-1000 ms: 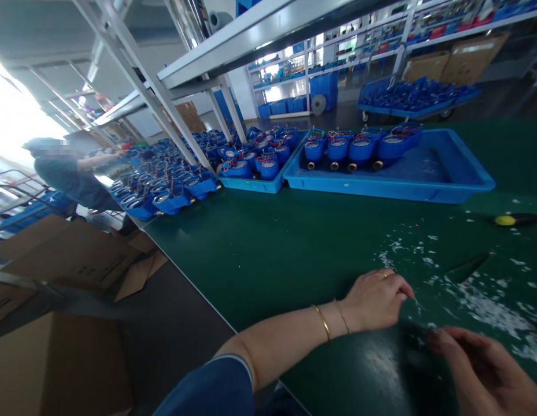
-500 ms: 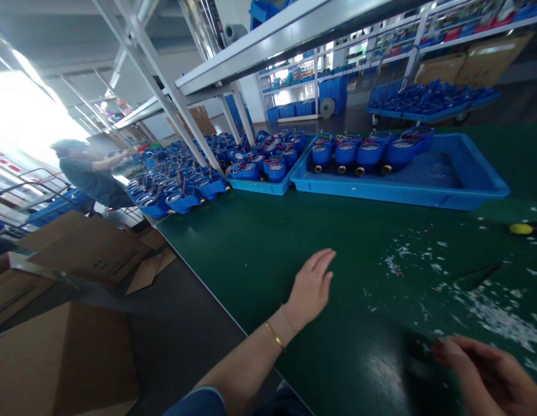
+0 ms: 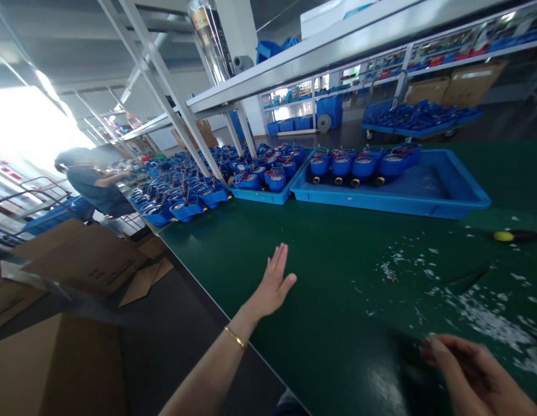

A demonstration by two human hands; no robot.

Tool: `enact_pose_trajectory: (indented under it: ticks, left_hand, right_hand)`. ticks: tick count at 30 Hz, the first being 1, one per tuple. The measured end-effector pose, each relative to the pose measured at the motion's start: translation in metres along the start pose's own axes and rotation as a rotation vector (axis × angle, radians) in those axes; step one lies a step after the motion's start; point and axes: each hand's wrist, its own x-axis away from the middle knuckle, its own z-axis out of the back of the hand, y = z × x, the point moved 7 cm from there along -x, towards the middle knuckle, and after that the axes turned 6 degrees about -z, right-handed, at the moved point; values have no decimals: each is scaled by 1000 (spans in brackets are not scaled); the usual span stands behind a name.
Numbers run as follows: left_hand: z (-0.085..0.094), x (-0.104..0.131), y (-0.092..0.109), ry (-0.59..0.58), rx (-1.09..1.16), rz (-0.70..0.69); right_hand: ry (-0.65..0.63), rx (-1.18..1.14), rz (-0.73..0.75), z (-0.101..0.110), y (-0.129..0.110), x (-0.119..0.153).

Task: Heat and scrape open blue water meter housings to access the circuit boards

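A small reddish piece (image 3: 428, 353), too blurred to name further, sits at the fingertips of the right hand (image 3: 480, 370), pinched between thumb and finger above the near right of the green tabletop (image 3: 320, 254). White scraps (image 3: 493, 323) litter the surface beyond it, with dark tweezers (image 3: 467, 281) among them and a yellow-and-black tool handle (image 3: 517, 236) farther back. The left hand (image 3: 270, 289) is empty, fingers extended, near the table's edge; contact cannot be told. Behind, 1 blue tray (image 3: 389, 205) holds a front row of 4 blue meters (image 3: 366, 167) with wires and brass ends.
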Motion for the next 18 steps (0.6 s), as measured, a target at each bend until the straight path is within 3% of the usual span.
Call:
enact_pose_trajectory:
  ticks: [5,7,9,12,15,18]
  left_hand:
    - [21,-69,-59,17,-17,233]
    - [19,-97,-63,-1,-3,208]
    - [10,-118,-44,-42,35,95]
    - [-10,-129,17,-97,134,-147]
    - [-13,-122,73,11,246,-268]
    - [-15,-108,104,62,366,-265]
  right_hand:
    - [-18,90,-12,-3,-24,8]
    - [-46,121,0,-7,-28,11]
    - [-45,124,27,-8,-29,11]
    - [-11,118,74,-8,-29,9]
    - [31,104,176,-8,-36,9]
    - [21,103,259,-13,-49,13]
